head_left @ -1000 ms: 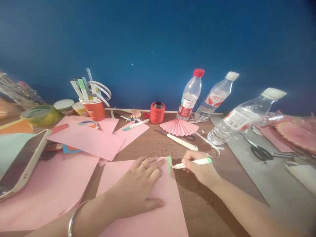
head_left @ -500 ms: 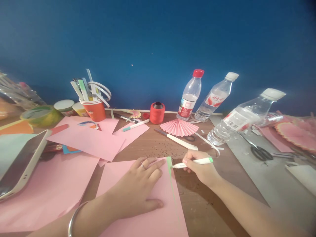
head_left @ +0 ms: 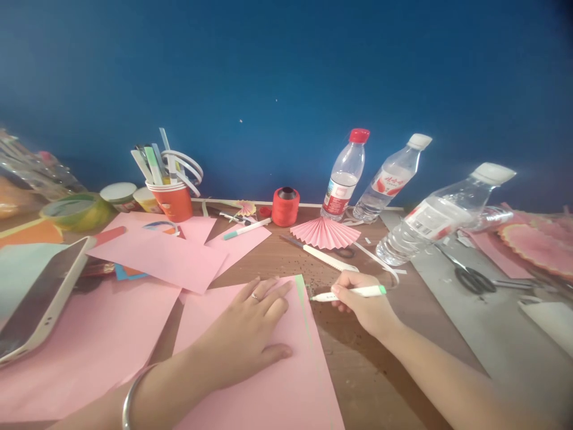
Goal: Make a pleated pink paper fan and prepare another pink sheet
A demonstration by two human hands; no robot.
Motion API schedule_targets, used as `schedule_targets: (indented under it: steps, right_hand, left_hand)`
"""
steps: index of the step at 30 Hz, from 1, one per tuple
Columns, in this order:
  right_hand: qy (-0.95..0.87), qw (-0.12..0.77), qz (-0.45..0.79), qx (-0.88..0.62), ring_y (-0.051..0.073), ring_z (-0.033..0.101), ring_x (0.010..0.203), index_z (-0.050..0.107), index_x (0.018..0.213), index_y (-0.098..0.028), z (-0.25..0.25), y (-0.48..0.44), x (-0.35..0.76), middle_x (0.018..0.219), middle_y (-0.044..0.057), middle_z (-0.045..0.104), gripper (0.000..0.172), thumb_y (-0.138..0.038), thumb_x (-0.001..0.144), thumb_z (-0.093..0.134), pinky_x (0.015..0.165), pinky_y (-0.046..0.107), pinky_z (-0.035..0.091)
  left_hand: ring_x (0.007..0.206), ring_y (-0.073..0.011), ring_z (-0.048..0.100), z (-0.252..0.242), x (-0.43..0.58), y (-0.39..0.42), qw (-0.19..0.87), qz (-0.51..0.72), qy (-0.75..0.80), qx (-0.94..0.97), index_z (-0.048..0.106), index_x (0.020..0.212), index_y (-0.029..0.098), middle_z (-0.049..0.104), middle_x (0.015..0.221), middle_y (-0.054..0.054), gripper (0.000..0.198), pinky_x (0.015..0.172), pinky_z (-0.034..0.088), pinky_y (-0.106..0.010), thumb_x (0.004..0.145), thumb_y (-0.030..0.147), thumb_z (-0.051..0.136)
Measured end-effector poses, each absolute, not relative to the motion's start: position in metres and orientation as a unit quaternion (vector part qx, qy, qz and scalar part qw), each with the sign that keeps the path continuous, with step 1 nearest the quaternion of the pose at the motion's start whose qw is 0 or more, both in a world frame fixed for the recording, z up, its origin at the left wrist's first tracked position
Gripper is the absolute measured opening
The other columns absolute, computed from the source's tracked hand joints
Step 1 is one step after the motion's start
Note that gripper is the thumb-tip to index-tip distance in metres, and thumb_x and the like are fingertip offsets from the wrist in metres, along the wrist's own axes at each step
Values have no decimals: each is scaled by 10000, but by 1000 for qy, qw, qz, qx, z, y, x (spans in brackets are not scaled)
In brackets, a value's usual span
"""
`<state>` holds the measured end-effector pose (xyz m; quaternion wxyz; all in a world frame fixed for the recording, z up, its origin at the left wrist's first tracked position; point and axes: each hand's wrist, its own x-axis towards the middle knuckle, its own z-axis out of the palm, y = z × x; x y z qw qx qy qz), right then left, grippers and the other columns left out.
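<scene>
My left hand (head_left: 255, 331) lies flat with fingers spread on a sheet of pink paper (head_left: 250, 400), pressing it to the table. Green ink (head_left: 301, 292) colours the sheet's far right corner and thins to a line along its right edge. Between the thumb and fingers of my right hand (head_left: 364, 307) is a white marker with a green end (head_left: 371, 291). The marker's tip is at the right edge of the sheet; whether it touches the paper I cannot tell. A folded pink paper fan (head_left: 324, 233) rests beyond, near a white-handled knife (head_left: 329, 258).
Three water bottles (head_left: 342, 179) stand at the back right. A red thread spool (head_left: 285, 207) and a red paper cup (head_left: 172, 203) of markers are against the wall. At left lie more pink sheets (head_left: 89, 346) and a phone (head_left: 40, 304); scissors (head_left: 474, 279) lie right.
The pink sheet's far right corner has shifted slightly left and away from me, with my left hand on it. The marker's tip has moved slightly left and away.
</scene>
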<state>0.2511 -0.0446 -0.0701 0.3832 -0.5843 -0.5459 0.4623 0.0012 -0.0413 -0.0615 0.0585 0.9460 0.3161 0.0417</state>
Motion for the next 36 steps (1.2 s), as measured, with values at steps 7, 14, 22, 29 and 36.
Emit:
schedule_targets:
  steps: [7,14,22,29,36]
  right_hand:
    - [-578,348,512,-532,137,564,511,521,592,-182,-71,-47,250,557,16,625,174,-264,731,586,498,236,427]
    - [-614,329,485,-528,124,545,513,530,577,-173,-70,-46,250,554,17,628,190,-250,742,581,489,220,391]
    - [-554,363,445,-603,129,563,491,519,590,-181,-72,-45,247,564,15,635,229,-302,780,563,462,221,427]
    - [-550,382,454,-588,135,579,505,524,589,-181,-69,-44,248,570,13,633,215,-292,767,571,487,230,449]
    - [-605,339,448,-564,141,578,526,540,583,-179,-72,-45,249,582,17,638,201,-264,762,578,511,240,441]
  left_hand:
    - [1353,-332,226,-65,1,-41,50,46,312,948,515,1038,196,276,1488,-74,395,1088,223,-533,820,525,519]
    - [1343,-332,252,-67,0,-41,54,46,311,948,515,1031,197,284,1482,-78,386,1090,215,-537,811,515,533]
    - [1341,-328,257,-66,1,-41,60,45,315,946,515,1030,198,282,1484,-73,382,1093,218,-525,816,513,529]
    - [1341,-322,259,-67,1,-41,57,58,313,946,516,1043,200,288,1482,-67,389,1091,226,-521,810,511,539]
    - [1341,-329,257,-66,1,-42,55,54,315,946,511,1031,199,298,1477,-74,388,1089,224,-529,811,518,535]
